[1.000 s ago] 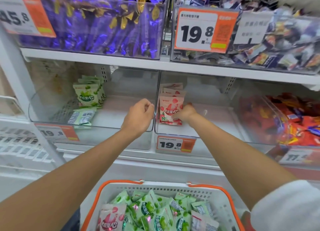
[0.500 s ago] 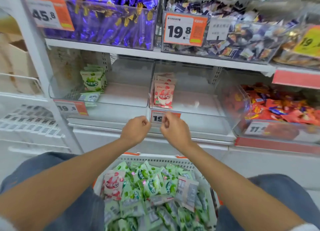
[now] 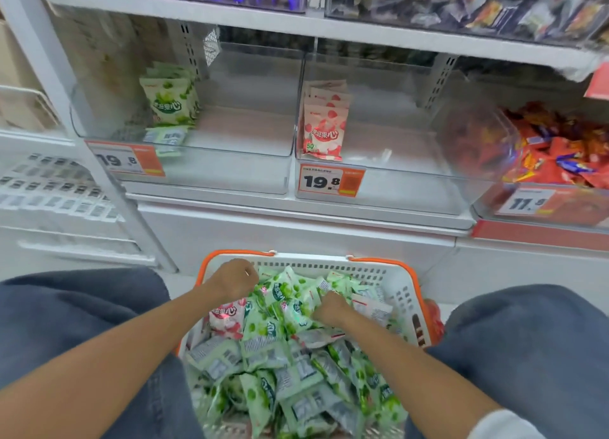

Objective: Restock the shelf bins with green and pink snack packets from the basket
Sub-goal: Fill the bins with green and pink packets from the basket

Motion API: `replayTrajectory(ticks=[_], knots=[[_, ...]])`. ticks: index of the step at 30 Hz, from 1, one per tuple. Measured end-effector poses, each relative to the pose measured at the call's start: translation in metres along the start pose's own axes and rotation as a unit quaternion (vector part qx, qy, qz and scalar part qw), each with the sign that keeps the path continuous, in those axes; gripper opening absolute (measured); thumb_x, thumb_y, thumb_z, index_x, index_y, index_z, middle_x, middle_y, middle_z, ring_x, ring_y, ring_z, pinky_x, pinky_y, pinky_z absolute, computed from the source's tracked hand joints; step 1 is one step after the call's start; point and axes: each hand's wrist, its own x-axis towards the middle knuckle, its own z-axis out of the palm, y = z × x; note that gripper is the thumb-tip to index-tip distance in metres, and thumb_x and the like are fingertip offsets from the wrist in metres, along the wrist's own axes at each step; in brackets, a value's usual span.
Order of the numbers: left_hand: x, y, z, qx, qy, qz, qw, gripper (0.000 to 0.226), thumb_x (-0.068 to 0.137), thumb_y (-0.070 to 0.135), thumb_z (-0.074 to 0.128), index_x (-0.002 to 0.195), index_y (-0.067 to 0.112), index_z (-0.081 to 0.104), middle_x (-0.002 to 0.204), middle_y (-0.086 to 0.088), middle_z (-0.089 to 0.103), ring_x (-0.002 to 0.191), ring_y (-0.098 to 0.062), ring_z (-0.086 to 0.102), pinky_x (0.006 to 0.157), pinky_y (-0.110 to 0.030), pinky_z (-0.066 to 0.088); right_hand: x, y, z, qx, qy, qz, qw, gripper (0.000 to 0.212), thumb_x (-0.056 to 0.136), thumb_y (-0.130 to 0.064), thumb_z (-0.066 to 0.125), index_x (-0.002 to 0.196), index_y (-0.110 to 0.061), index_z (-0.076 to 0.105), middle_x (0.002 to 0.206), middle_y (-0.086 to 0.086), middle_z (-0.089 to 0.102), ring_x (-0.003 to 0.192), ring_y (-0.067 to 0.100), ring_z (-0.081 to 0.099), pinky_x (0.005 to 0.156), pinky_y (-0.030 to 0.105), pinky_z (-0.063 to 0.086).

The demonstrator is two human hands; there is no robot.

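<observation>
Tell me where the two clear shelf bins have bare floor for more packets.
Left bin: bare floor from the green packets across to its right wall. Right bin: bare floor from the pink packets across to its far wall, beside the red snacks. Crowded: the basket, heaped with packets.

The single head-worn, wide-angle camera looks forward and steeply down from above the person's lap. The basket (image 3: pixel 329 264) sits close beneath it at 6 o'clock, between the two knees (image 3: pixel 82 307). The shelf bins (image 3: pixel 230 172) stand near, spanning the upper half from 10 to 2 o'clock. The left forearm (image 3: pixel 131 349) enters at 7 o'clock and the right forearm (image 3: pixel 412 356) at 5 o'clock.
</observation>
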Motion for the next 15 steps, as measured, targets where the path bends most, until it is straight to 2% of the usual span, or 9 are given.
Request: replayTrajectory(ticks=[2, 5, 7, 9, 10, 11, 13, 15], knots=[[-0.002, -0.002, 0.003, 0.021, -0.011, 0.005, 1.0, 0.025, 0.093, 0.014, 0.05, 0.076, 0.006, 0.065, 0.088, -0.019, 0.073, 0.059, -0.019, 0.057, 0.048, -0.015, 0.044, 0.003, 0.0, 0.006, 0.012, 0.043, 0.011, 0.999, 0.025, 0.09, -0.012, 0.058, 0.07, -0.013, 0.042, 0.068, -0.001, 0.038, 0.058, 0.01, 0.038, 0.047, 0.023, 0.027], [-0.001, -0.001, 0.008, 0.004, -0.015, 0.014, 1.0, 0.021, 0.096, 0.009, 0.049, 0.087, 0.004, 0.067, 0.096, -0.017, 0.07, 0.065, -0.022, 0.06, 0.054, -0.018, 0.047, 0.002, -0.003, 0.006, 0.011, 0.063, -0.031, 0.997, 0.037, 0.089, -0.014, 0.062, 0.061, -0.015, 0.038, 0.063, 0.0, 0.038, 0.055, 0.01, 0.038, 0.05, 0.024, 0.029], [-0.002, 0.002, 0.008, -0.036, -0.001, 0.024, 0.999, 0.019, 0.097, 0.001, 0.047, 0.096, 0.005, 0.066, 0.099, -0.009, 0.061, 0.067, -0.019, 0.055, 0.059, -0.023, 0.044, -0.006, -0.012, -0.001, 0.016, 0.081, -0.094, 0.992, 0.026, 0.092, -0.014, 0.06, 0.068, -0.014, 0.049, 0.068, 0.0, 0.044, 0.061, 0.014, 0.043, 0.06, 0.027, 0.034], [-0.004, 0.007, 0.004, -0.058, -0.007, 0.033, 0.998, 0.035, 0.095, -0.009, 0.044, 0.121, 0.006, 0.06, 0.11, -0.002, 0.055, 0.075, -0.012, 0.054, 0.057, -0.017, 0.041, -0.02, -0.027, -0.016, 0.001, 0.12, -0.16, 0.98, 0.009, 0.096, -0.019, 0.057, 0.097, -0.012, 0.063, 0.088, 0.001, 0.059, 0.075, 0.017, 0.054, 0.069, 0.028, 0.04], [-0.006, 0.011, 0.002, -0.082, -0.016, 0.049, 0.995, 0.047, 0.093, -0.013, 0.044, 0.133, 0.01, 0.052, 0.114, 0.001, 0.054, 0.083, -0.012, 0.056, 0.059, -0.018, 0.045, -0.028, -0.037, -0.026, -0.013, 0.145, -0.188, 0.971, 0.016, 0.097, -0.021, 0.056, 0.109, -0.014, 0.063, 0.096, 0.001, 0.064, 0.077, 0.019, 0.057, 0.07, 0.029, 0.044], [-0.012, 0.017, -0.003, -0.112, -0.02, 0.064, 0.991, 0.054, 0.091, -0.014, 0.048, 0.136, 0.015, 0.046, 0.115, 0.002, 0.054, 0.09, -0.015, 0.058, 0.066, -0.021, 0.051, -0.036, -0.048, -0.038, -0.025, 0.168, -0.218, 0.961, 0.019, 0.097, -0.022, 0.055, 0.114, -0.016, 0.062, 0.099, 0.003, 0.067, 0.073, 0.019, 0.059, 0.069, 0.03, 0.048], [-0.018, 0.026, -0.017, -0.128, -0.018, 0.104, 0.986, 0.049, 0.084, -0.007, 0.067, 0.127, 0.013, 0.053, 0.115, -0.002, 0.061, 0.104, -0.022, 0.062, 0.088, -0.034, 0.054, -0.053, -0.072, -0.063, -0.016, 0.213, -0.272, 0.938, 0.016, 0.097, -0.023, 0.055, 0.111, -0.018, 0.062, 0.094, 0.005, 0.07, 0.069, 0.021, 0.061, 0.067, 0.033, 0.05], [-0.024, 0.036, -0.039, -0.17, 0.021, 0.101, 0.98, 0.038, 0.078, -0.002, 0.076, 0.11, 0.013, 0.061, 0.109, -0.007, 0.069, 0.104, -0.025, 0.066, 0.093, -0.042, 0.054, -0.068, -0.095, -0.087, 0.03, 0.241, -0.311, 0.919, 0.014, 0.096, -0.022, 0.058, 0.107, -0.016, 0.064, 0.095, 0.002, 0.069, 0.078, 0.021, 0.063, 0.071, 0.033, 0.048]])
